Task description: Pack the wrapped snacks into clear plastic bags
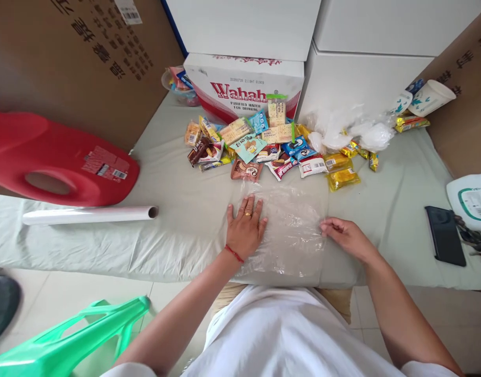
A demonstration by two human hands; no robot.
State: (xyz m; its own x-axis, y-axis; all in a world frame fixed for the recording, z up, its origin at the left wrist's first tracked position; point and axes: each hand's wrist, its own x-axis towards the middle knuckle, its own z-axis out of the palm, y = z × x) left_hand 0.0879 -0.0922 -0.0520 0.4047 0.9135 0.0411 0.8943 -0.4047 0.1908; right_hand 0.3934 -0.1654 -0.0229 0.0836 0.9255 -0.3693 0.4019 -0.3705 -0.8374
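Note:
A clear plastic bag (291, 235) lies flat on the cloth-covered surface in front of me. My left hand (246, 225) rests palm down on its left part, fingers spread, with a ring and a red wrist string. At the bag's right edge, my right hand (345, 235) pinches the thin film between thumb and fingers. Just beyond the bag sits a heap of wrapped snacks, among them a brown packet (246, 170), a teal packet (248, 148) and yellow-wrapped cakes (342, 179).
A red jug (67, 162) and a white roll (91, 214) lie to the left. Behind the snacks stands a Wahaha water carton (244, 86). Crumpled clear bags (342, 128) and paper cups (433, 98) are at the back right. A phone (445, 235) lies far right; a green stool (75, 340) stands below left.

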